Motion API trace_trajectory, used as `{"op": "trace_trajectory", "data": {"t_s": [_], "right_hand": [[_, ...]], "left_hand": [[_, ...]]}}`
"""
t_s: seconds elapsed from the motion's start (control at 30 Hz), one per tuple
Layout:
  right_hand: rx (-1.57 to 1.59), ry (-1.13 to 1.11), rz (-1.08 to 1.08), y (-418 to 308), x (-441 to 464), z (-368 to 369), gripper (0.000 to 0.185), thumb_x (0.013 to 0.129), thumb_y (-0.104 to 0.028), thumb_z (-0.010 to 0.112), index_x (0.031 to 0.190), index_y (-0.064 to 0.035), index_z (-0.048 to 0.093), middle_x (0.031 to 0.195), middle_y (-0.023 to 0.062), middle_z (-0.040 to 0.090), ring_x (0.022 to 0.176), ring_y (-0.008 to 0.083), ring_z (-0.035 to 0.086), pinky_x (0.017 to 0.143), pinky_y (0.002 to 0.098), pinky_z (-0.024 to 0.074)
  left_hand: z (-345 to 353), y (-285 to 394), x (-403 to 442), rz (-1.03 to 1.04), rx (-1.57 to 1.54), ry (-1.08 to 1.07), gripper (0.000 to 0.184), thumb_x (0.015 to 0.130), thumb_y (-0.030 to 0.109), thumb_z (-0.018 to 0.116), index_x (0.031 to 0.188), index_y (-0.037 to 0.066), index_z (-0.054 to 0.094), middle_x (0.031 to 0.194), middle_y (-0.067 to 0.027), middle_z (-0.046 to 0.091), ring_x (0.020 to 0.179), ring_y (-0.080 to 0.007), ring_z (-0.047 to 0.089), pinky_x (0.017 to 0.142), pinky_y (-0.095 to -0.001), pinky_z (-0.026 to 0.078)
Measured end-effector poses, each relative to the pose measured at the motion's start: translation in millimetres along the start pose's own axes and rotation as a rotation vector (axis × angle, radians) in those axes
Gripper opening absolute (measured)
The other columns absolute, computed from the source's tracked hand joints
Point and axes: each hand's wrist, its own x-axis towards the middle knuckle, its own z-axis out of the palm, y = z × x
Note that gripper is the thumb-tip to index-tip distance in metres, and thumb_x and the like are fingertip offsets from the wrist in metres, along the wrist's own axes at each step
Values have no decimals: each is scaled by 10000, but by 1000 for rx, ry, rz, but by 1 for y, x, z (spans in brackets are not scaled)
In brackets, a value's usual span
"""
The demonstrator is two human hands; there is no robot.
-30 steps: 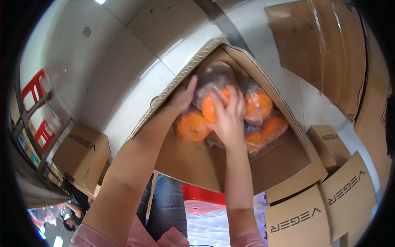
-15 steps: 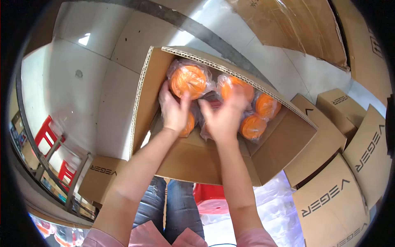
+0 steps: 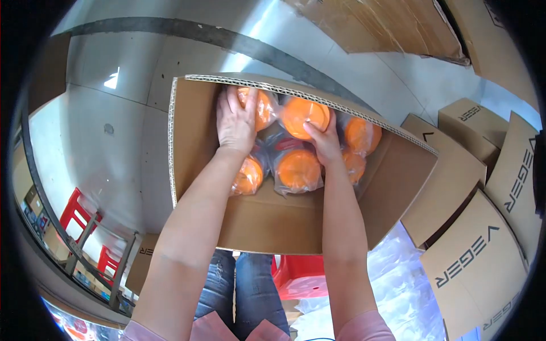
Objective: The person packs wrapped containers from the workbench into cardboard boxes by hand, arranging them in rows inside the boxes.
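Inside an open cardboard box point(image 3: 273, 233) stand several orange-lidded jars in clear plastic wrap. My left hand point(image 3: 236, 126) is closed on the far-left jar point(image 3: 264, 111), its digits over the lid's left side. With its thumb on the lid and its fingers down the right side, my right hand point(image 3: 325, 142) grips the far-middle jar point(image 3: 301, 115). Nearer to me are a front-left jar point(image 3: 248, 176) and a front-middle jar point(image 3: 298, 169), neither touched by my fingers. Right of my right hand sit another jar point(image 3: 362, 136) and a partly covered one point(image 3: 354, 166).
Cardboard cartons printed VEGER point(image 3: 472, 256) are stacked on the right. A red plastic stool point(image 3: 298, 278) is under the box's near side. Clear plastic packaging point(image 3: 392, 273) lies beside it. A metal-framed rack with red parts point(image 3: 79, 213) stands at the left.
My right hand has moved right onto the far-middle jar, and my left hand has moved slightly up. A front-middle jar now shows upright where my right hand was. The view has shifted slightly.
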Motion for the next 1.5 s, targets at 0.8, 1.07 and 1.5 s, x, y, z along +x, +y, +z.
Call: {"op": "trace_trajectory", "data": {"t_s": [0.8,1.07,1.5], "right_hand": [[-167,265,190,-66,-20,-99,429,812,-320,575,1180,-139,452,758,21,502,497,56,353,402,185,301],[-187,208,234,-59,-19,-95,501,797,-369,583,1184,-84,440,808,44,519,513,88,410,436,186,365],[-1459,397,227,-26,-86,-49,858,556,-271,745,1237,-35,279,1159,215,317,1026,354,397,789,380,448]], "left_hand": [[44,90,-96,653,80,-2,450,752,320,511,1181,216,427,1240,-116,344,1108,-323,347,814,-514,348],[35,57,-83,800,156,-178,525,759,273,522,1255,237,354,1292,-119,294,1172,-337,290,855,-523,329],[-3,-16,-115,172,220,-443,963,533,260,742,1314,100,203,1294,-193,230,1193,-346,275,880,-458,368]]}}
